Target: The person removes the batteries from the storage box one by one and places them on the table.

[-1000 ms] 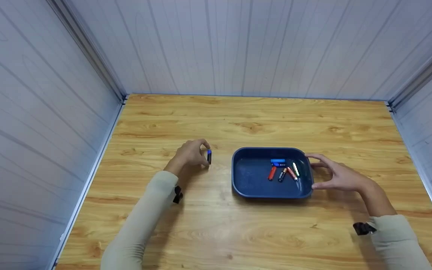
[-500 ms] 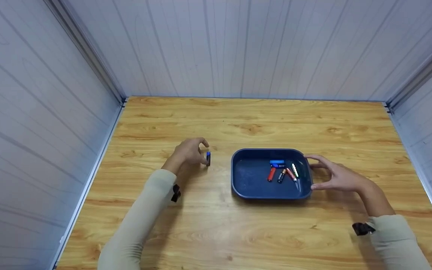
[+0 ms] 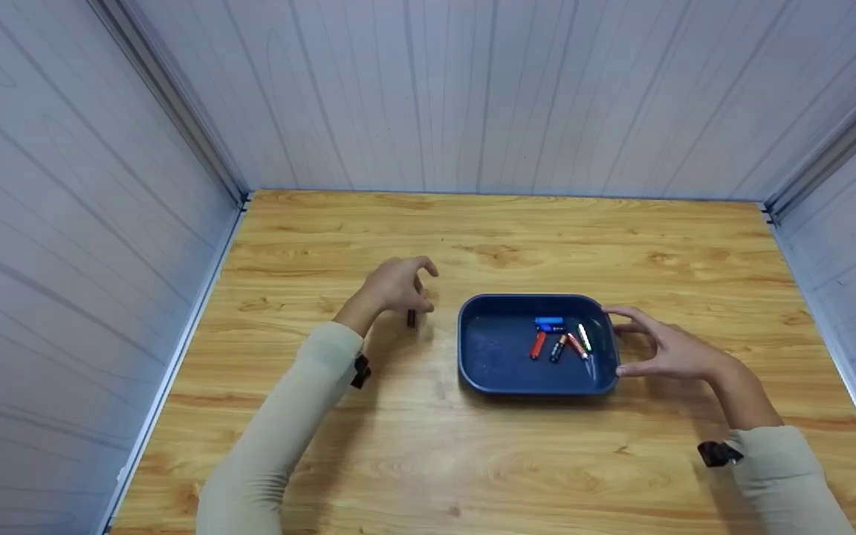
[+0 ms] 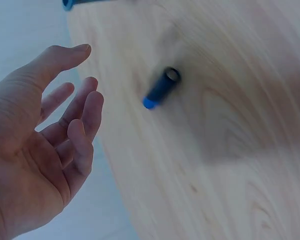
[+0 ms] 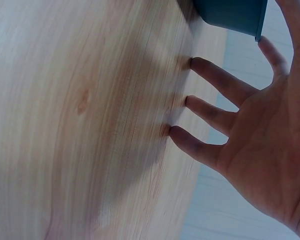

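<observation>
A dark battery with a blue end (image 4: 161, 89) sits on the wooden table, apart from my left hand (image 3: 396, 285). In the head view, that hand hovers partly over the battery and hides its blue end. The left wrist view shows the fingers loosely bent with nothing between them. My right hand (image 3: 677, 351) is at the right side of a dark blue tray (image 3: 498, 390), with the index finger and thumb touching its rim. In the right wrist view, several spread fingertips (image 5: 176, 131) meet the table. Several batteries lie in the tray's right half, including a red battery (image 3: 539, 345).
The wooden table (image 3: 428, 461) is bounded by pale panel walls (image 3: 443, 96) at the back and both sides. Table surface lies between the left hand and the tray. Black cameras are strapped at both wrists.
My left hand has let go of the battery, first lifting the index finger, then moving up and to the right. The battery stays on the table. The right hand and tray have barely moved.
</observation>
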Demonstrator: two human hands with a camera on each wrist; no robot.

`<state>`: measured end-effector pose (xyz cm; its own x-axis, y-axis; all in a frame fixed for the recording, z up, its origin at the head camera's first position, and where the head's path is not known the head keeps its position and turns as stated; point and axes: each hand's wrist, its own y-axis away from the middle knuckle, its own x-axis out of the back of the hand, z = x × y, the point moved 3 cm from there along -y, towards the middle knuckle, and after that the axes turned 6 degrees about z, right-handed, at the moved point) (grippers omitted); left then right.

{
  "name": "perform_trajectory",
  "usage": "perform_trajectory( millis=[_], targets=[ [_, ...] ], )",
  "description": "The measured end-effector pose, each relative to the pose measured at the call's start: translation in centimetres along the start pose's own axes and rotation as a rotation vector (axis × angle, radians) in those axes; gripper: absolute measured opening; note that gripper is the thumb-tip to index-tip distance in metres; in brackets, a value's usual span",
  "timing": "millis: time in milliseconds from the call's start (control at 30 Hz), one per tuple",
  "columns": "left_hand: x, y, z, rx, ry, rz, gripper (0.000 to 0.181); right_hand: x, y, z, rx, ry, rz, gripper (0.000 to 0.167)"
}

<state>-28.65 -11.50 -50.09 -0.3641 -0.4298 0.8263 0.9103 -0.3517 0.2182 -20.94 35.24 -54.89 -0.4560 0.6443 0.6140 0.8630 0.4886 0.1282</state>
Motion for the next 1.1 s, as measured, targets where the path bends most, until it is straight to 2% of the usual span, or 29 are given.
perform_trajectory(
  millis=[200,333,633,967,1100],
  targets=[
    [-0.1,-0.2,2.3,-0.055,0.012,0.012,0.061,-0.2,0.0,0.1,0.007,0.01,0.0,0.098],
    [-0.5,-0.5,3.7,-0.101,0.016,-0.007,0.059,-0.1,0.1,0.1,0.007,0.002,0.0,0.098],
    [-1.8,-1.7,6.3,-0.299,0.014,-0.169,0.058,-0.1,0.1,-0.2,0.021,-0.017,0.003,0.098],
    [-3.7,-2.5,8.7,-0.3,0.045,-0.238,0.063,-0.1,0.1,-0.3,0.021,-0.001,-0.004,0.099],
    [-4.8,-2.9,10.0,-0.291,0.02,-0.265,0.062,0.0,0.1,-0.3,0.011,-0.003,-0.007,0.098]
  ],
)
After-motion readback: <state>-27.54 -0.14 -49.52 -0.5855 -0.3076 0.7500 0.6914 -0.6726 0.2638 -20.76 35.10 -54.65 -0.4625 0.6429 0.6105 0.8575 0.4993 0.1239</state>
